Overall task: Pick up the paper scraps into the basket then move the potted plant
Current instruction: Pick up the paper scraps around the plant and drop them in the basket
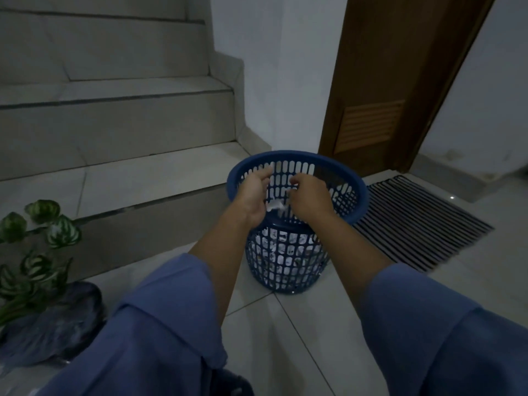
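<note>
Both hands reach out over the open mouth of the blue slotted basket (362, 195), which stands upright on the tiled floor (285, 338) at the foot of the stairs (128, 172). The left hand (253, 194) is spread loosely, its fingers fairly straight and pointing toward the far wall of the basket. The right hand (308, 197) is just beside it with fingers curled downward, pinching a white paper scrap (275, 206) that sits between the two hands and against the left palm, above the basket's inside. More white scraps show through the slots in the lower part of the basket. Both arms wear blue sleeves (171, 324).

The potted plant (40, 247), with striped green leaves and a dark wrapped base, stands on the floor at the far left, well apart from the basket. A striped mat (423, 224) lies right of the basket before a brown door (385, 81).
</note>
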